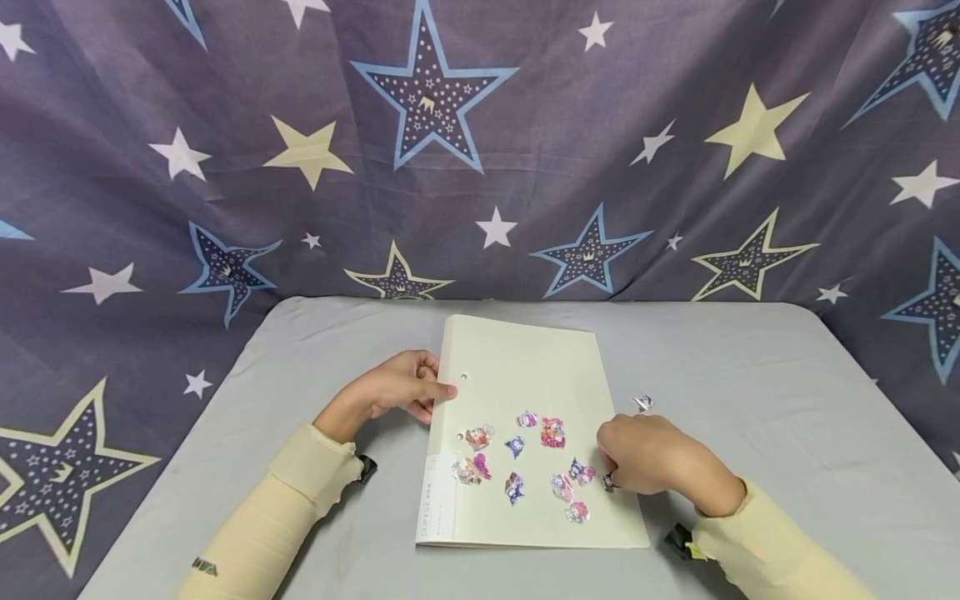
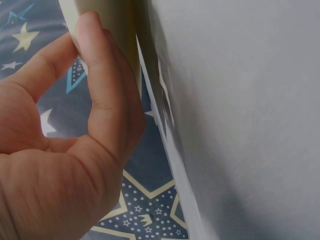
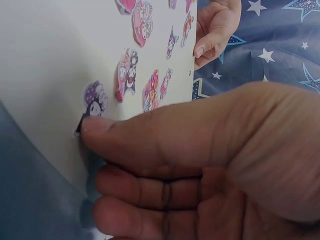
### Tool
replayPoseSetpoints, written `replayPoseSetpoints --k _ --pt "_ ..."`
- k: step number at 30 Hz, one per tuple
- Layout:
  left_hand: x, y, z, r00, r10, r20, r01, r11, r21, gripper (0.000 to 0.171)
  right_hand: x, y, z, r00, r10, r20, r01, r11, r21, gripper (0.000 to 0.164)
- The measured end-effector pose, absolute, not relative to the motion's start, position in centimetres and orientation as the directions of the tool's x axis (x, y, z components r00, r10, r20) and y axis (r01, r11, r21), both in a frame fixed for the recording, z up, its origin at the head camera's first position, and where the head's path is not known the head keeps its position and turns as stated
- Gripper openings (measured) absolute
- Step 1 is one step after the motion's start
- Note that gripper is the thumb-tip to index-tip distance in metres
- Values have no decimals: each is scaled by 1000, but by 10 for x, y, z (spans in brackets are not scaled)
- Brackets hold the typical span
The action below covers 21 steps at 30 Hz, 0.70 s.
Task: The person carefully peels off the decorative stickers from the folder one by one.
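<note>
A cream clip file [image 1: 525,358] lies closed on the grey-covered table, its lower half dotted with several small cartoon stickers [image 1: 552,432]. My left hand [image 1: 401,386] grips the file's spine edge, thumb on the cover; in the left wrist view its fingers [image 2: 107,85] bend against the spine. Near the file's lower right edge, my right hand [image 1: 648,454] has its fingers curled and holds a small black-and-purple sticker [image 3: 95,102] against the cover. The thumb tip overlaps the sticker's lower part in the right wrist view, and the index finger is hidden there.
A small shiny sticker piece [image 1: 642,403] lies on the table [image 1: 750,375] right of the file. A white label strip [image 1: 437,500] runs along the lower spine. Behind the table hangs a dark star-patterned cloth [image 1: 465,200]. Black straps [image 1: 678,542] sit at both wrists.
</note>
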<state>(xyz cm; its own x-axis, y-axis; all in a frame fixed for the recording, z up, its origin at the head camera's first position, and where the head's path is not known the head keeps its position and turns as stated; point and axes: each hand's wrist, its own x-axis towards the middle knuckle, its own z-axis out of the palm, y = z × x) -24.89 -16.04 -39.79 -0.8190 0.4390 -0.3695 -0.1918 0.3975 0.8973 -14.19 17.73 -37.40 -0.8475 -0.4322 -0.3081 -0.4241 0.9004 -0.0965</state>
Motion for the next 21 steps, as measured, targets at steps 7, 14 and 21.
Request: replayPoseSetpoints --k 7,14,21 --pt "-250 -161 -400 -819 437 -372 -195 397 897 48 -144 179 -374 -834 -428 -349 -407 903 -136 25" --pt "-249 -162 -399 -819 439 -368 -194 392 899 48 -145 179 -376 -829 -433 -354 -404 901 -156 27" --pt "-249 -162 -400 -816 445 -369 -196 388 901 48 -144 179 -378 -830 -432 -353 -406 902 -149 27"
